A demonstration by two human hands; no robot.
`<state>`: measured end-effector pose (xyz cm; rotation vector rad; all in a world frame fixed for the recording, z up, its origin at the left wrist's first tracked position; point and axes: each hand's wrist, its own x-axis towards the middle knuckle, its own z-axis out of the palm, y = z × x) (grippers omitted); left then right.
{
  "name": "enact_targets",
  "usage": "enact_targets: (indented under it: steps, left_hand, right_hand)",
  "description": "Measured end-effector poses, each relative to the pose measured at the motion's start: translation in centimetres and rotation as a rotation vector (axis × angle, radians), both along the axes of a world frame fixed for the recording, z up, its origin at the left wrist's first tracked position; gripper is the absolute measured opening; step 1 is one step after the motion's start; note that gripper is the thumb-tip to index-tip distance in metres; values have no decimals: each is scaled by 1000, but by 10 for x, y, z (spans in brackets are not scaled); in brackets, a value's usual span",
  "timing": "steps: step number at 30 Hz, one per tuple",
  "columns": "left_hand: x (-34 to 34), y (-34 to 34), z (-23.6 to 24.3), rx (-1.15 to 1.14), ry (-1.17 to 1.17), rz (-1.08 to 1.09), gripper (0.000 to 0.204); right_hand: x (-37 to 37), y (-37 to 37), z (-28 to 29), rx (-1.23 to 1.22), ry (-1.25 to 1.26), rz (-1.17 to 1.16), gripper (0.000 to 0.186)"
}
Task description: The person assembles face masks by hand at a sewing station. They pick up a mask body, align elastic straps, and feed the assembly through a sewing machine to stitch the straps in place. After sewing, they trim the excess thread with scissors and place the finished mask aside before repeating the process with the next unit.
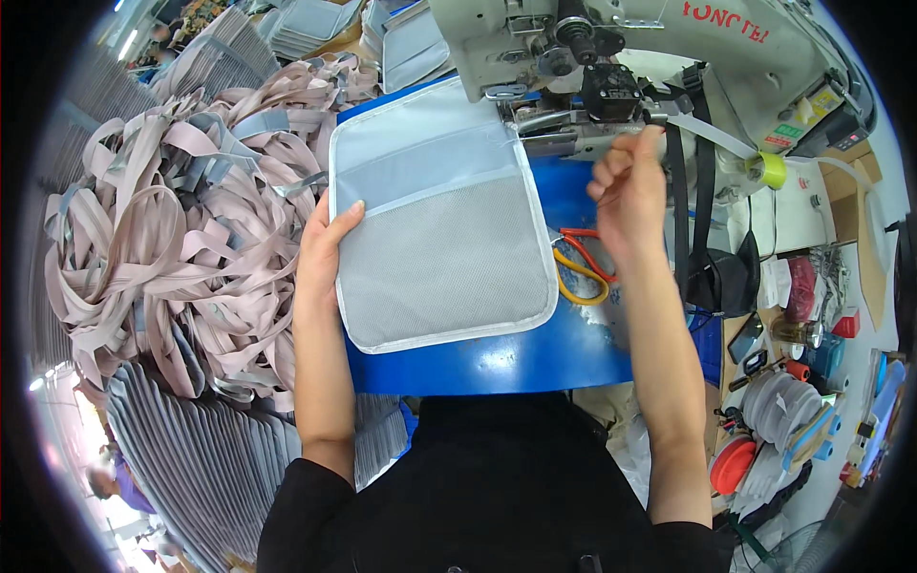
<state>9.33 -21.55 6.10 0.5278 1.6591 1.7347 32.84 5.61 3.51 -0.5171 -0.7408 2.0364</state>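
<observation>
Presently, in head view, see grey panel (439, 253) pinched at left edge by left hand (320, 253), upper right edge beside sewing machine (544, 48); see right hand (630, 186) half-curled near white tape (714, 137), hold unclear. Avoid uneven left-hand pull, possibly skewing panel.

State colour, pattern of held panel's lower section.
Lower section: light grey, fine mesh-like; best in head view.

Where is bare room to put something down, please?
Bare: the blue tabletop strip between the grey rectangular mesh panel and the black shirt. Crowded: right of the panel, looped red and yellow handles; left, heaped pinkish fabric straps.
</observation>
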Motion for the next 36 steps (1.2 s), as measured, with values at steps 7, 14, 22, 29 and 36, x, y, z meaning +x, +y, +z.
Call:
enact_targets:
  steps: [7,14,22,29,36]
  left_hand:
    - [20,-5,7,91,-66,36,60]
    - [38,-14,9,67,44,61,64]
    - [35,-9,17,60,90,76,62]
    - [-5,17,20,81,113,48,57]
    - [-63,50,13,82,173,-22,54]
  right_hand:
    - [-7,-76,-16,323,-275,261,47]
    - [5,-85,-11,201,-149,323,50]
    - [8,-93,-9,82,-2,356,50]
    - [-17,-79,-9,109,20,336,47]
    - [-15,-46,-1,264,-254,361,39]
